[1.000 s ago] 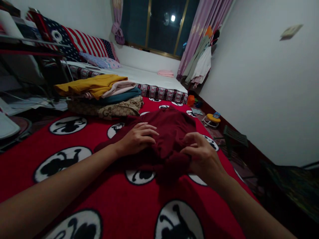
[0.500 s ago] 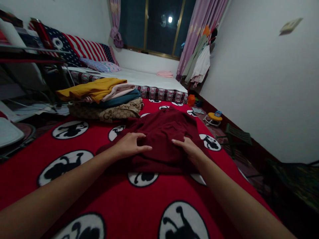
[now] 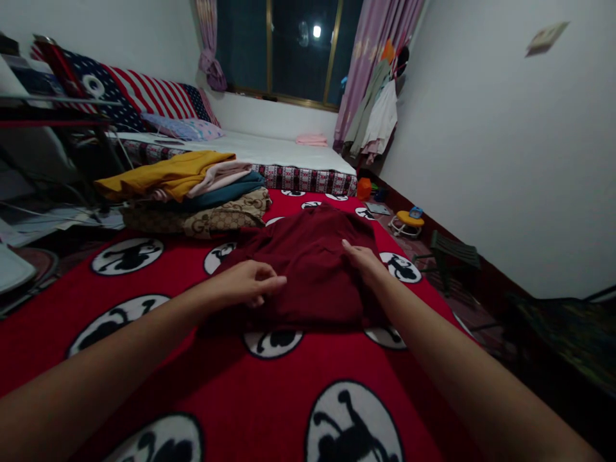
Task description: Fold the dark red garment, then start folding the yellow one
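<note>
A dark maroon garment (image 3: 308,269) lies partly folded on a red blanket (image 3: 269,391) printed with white circles and black figures. My left hand (image 3: 245,283) rests on the garment's left edge, fingers curled and pinching the cloth. My right hand (image 3: 364,260) lies flat on the garment's right side, fingers stretched out and pressing down. Both forearms reach in from the bottom of the view.
A pile of folded clothes (image 3: 187,189), yellow on top, sits at the blanket's far left. Behind it is a mattress (image 3: 289,151) with pillows under a dark window. Clothes hang at the right corner (image 3: 375,115). A small yellow stool (image 3: 407,223) and a dark chair (image 3: 450,253) stand along the right wall.
My right hand let go of the bunched cloth near the front and slid forward, flattening on the garment's right side. My left hand drew back to the left edge. The garment lies flatter.
</note>
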Demonstrator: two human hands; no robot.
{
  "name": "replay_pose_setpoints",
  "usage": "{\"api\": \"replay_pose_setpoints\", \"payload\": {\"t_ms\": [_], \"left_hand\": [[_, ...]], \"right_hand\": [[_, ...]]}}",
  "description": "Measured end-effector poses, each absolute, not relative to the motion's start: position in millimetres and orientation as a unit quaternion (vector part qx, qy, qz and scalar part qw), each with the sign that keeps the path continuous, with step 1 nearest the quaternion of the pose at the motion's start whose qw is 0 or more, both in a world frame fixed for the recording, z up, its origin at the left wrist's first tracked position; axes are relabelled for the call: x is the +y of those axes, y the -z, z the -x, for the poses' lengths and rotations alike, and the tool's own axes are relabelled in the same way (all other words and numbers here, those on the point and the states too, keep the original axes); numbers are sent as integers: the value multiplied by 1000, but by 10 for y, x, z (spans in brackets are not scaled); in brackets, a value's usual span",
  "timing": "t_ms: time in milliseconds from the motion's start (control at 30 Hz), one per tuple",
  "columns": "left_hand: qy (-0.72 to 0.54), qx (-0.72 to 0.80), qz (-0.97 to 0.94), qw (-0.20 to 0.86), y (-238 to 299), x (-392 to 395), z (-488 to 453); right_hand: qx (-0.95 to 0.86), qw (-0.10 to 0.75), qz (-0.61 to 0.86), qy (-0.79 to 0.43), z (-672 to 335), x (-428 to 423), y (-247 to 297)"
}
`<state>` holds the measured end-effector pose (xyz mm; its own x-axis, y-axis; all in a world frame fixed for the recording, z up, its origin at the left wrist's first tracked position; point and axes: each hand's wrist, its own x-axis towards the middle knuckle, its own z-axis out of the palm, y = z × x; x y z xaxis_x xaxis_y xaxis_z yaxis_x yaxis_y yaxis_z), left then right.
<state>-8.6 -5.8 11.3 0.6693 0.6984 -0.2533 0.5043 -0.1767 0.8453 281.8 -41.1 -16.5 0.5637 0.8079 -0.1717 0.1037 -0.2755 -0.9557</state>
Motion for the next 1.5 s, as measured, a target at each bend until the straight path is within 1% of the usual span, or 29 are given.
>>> {"api": "replay_pose_setpoints", "payload": {"t_ms": [67, 100, 200, 267, 300, 367, 433, 467, 533, 633, 733, 767, 833, 900, 967, 1033, 1067, 1100, 1167, 1233, 1300, 1400, 1500], "left_hand": [[-159, 423, -714, 535, -68, 32, -88], [-185, 422, -709, 534, -36, 70, -175], [-245, 357, -763, 480, 97, 120, -345], [-254, 317, -806, 430, 185, 103, -346], [-248, 317, -827, 392, 216, 90, -314], [-234, 353, -863, 275, 239, 80, -211], [-237, 384, -881, 142, 215, 112, -106], [-245, 389, -883, 95, 194, 143, -70], [-257, 394, -881, 53, 149, 219, -50], [-240, 421, -873, 51, 115, 303, -146], [-194, 435, -878, 55, 140, 315, -287], [-188, 430, -881, 55, 159, 311, -321], [-201, 414, -887, 42, 196, 305, -357], [-231, 400, -887, 1, 211, 306, -365], [-254, 389, -884, -46, 186, 303, -380], [-261, 371, -889, -64, 133, 284, -431], [-258, 358, -896, -53, 109, 270, -473], [-253, 340, -905, -29, 95, 254, -525], [-230, 306, -923, 32, 118, 228, -636], [-193, 306, -930, 68, 215, 224, -727], [-154, 335, -927, 68, 350, 242, -773], [-133, 360, -921, 63, 510, 281, -771], [-145, 360, -919, 63, 556, 296, -753]], "right_hand": [[-336, 529, 723, -292, -2785, -294, 123], [-354, 532, 713, -287, -2756, -252, 95], [-454, 533, 633, -331, -2690, -185, 53], [-515, 523, 593, -333, -2719, -176, 87], [-532, 513, 600, -308, -2762, -181, 119], [-534, 480, 660, -220, -2895, -213, 182], [-541, 424, 712, -143, -3050, -275, 207], [-558, 388, 723, -124, -3120, -313, 197], [-593, 306, 736, -114, -3218, -392, 140], [-601, 202, 765, -114, -3219, -479, 40], [-615, 146, 771, -76, -3087, -508, 16], [-625, 143, 766, -53, -3037, -504, 23], [-634, 171, 754, 3, -2957, -477, 43], [-634, 194, 747, 53, -2910, -431, 51], [-627, 160, 759, 68, -2874, -375, 39], [-614, 114, 777, 78, -2811, -322, 13], [-610, 113, 778, 93, -2763, -299, 0], [-615, 131, 769, 114, -2707, -280, -6], [-659, 189, 715, 137, -2593, -259, 20], [-714, 209, 660, 104, -2526, -257, 113], [-734, 174, 655, 46, -2539, -265, 254], [-703, 111, 702, -7, -2658, -263, 449], [-689, 101, 717, -9, -2745, -239, 529]]}}
